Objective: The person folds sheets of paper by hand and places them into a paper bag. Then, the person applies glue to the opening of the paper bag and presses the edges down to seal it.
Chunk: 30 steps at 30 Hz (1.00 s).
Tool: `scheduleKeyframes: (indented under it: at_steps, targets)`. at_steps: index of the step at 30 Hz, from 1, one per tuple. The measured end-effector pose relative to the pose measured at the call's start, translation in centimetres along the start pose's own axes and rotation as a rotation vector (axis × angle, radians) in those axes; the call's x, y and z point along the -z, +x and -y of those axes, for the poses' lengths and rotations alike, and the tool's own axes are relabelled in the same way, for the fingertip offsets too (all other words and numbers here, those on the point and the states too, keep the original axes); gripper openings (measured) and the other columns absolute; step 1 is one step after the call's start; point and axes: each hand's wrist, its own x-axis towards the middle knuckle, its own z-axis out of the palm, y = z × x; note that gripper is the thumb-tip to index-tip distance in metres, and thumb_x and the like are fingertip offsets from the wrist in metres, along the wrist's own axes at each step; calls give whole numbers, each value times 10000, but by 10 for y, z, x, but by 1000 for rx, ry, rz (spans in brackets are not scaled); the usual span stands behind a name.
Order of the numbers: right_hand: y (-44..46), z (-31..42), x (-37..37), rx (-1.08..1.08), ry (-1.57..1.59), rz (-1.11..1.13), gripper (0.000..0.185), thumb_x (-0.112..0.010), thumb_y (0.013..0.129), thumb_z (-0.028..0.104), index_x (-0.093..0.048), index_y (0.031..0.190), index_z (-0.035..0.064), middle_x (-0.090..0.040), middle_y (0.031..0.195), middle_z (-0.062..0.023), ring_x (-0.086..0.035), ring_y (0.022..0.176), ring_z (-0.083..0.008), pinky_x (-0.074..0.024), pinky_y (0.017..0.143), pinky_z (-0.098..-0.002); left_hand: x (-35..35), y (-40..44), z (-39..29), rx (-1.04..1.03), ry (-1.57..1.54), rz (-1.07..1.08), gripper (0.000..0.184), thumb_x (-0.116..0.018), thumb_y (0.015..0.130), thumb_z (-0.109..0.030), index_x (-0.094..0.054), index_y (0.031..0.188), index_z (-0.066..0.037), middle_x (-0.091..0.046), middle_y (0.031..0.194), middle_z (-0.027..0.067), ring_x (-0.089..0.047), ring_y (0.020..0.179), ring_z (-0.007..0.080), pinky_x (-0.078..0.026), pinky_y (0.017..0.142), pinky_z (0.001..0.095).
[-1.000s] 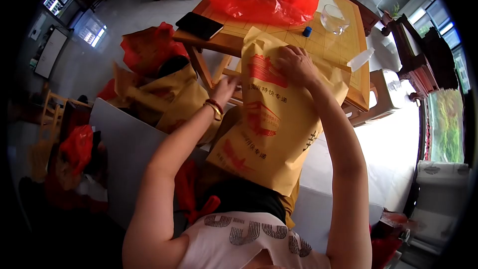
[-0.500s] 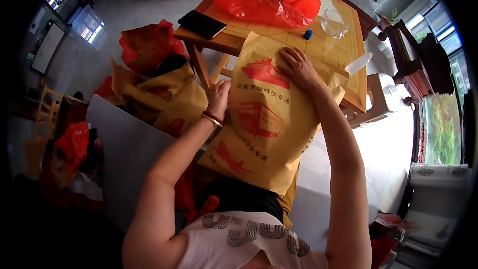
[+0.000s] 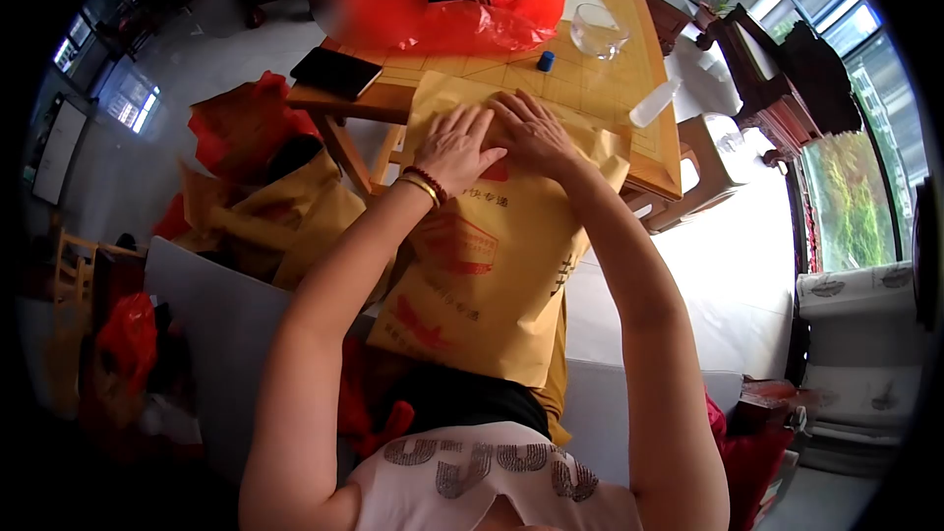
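Paper bag (image 3: 492,300), top end over counter (image 3: 634,34)

Black flat item (image 3: 335,73), counter's left corner. Left hand (image 3: 455,150) palm-down on bag's upper part, fingers straight. Right hand (image 3: 536,138) just beside, flat too (fingers slightly fanned). Clear bowl (image 3: 598,36) farther right.

I register one left hand (image 3: 454,149), one right hand (image 3: 536,136), two bracelets (image 3: 426,181) on one wrist, one printed paper bag (image 3: 482,285) under both hands, one wooden table (image 3: 624,44), one black flat case (image 3: 334,73), one blue cap (image 3: 546,61), one clear glass bowl (image 3: 598,36).
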Motion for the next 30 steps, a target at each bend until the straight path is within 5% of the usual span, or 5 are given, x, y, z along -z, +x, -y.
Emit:
scheduleKeyframes:
  at_steps: [17,21,30]
  targets:
    - [-106,-64,47,-242,-153,134,672,-470,839,479,-316,1339,56,-262,1421,-72,-171,1334,-222,-146,1086,-378,-7,23,-14,111,229,293,904,-419,753,-669,-184,1392,-74,-125,1458,132,-74,1351,286,-84,1067,471]
    - [-84,-36,37,-139,-88,102,695,-459,835,502,-303,1346,57,-257,1423,-72,-175,1333,-218,-138,1088,-367,-12,30,-50,-74,126,310,885,-357,792,-668,-128,1402,-68,-79,1471,108,-39,1355,287,-47,1084,441]
    - [-95,-46,39,-201,-38,158,711,-480,819,497,-275,1364,90,-229,1438,-46,-161,1339,-198,-128,1093,-359,2,8,34,-41,286,185,895,-279,787,-717,-189,1389,-62,-183,1448,97,-134,1343,237,-111,1076,427]
